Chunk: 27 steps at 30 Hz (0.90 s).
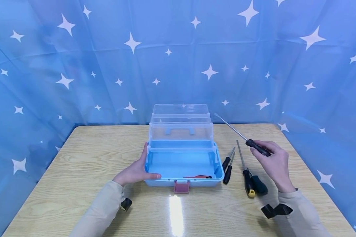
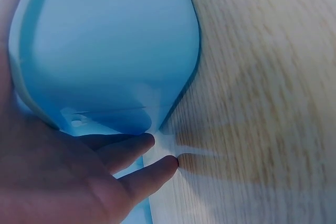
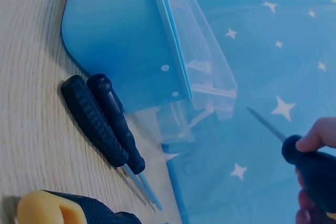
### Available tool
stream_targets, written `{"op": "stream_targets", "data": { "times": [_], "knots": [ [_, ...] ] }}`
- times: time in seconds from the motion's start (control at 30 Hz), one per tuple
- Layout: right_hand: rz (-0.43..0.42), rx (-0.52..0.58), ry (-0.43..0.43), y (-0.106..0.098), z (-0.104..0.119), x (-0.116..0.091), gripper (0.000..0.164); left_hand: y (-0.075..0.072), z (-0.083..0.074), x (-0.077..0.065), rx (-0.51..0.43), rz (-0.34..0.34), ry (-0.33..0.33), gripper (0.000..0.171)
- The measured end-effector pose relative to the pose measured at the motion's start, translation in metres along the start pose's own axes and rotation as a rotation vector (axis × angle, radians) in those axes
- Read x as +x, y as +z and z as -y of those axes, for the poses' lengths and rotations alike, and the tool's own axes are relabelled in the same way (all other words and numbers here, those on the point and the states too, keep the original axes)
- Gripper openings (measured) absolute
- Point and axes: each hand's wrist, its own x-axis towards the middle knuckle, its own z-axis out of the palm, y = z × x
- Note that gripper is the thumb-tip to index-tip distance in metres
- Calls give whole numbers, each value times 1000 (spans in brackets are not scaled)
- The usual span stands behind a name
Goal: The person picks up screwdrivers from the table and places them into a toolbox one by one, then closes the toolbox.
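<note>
A light-blue toolbox (image 1: 182,183) stands with its clear lid (image 1: 181,130) raised. My left hand (image 1: 136,171) holds its left side, thumb along the front rim and fingers against the side wall; in the left wrist view the fingertips (image 2: 157,174) reach round a corner of the box. A red-and-black tool (image 1: 199,176) lies inside, partly hidden by the front wall. To the right of the box, my right hand (image 1: 274,161) grips a long screwdriver (image 1: 255,145) by its black handle, raised above the table. Its shaft points up and left, toward the lid.
Two short black-handled screwdrivers (image 1: 227,169) lie beside the box's right wall. Farther right are a black-and-yellow screwdriver (image 1: 248,184) and a dark-green-handled one (image 1: 259,185). A blue star-patterned curtain (image 1: 178,65) hangs behind the wooden table (image 1: 92,154).
</note>
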Motion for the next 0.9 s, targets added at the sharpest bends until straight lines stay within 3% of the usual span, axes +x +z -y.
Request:
{"op": "stream_targets", "data": {
  "times": [0.9],
  "knots": [
    [44,117,-165,14,1,-5,28,0,2,1,7,-9,26,132]
  ]
}}
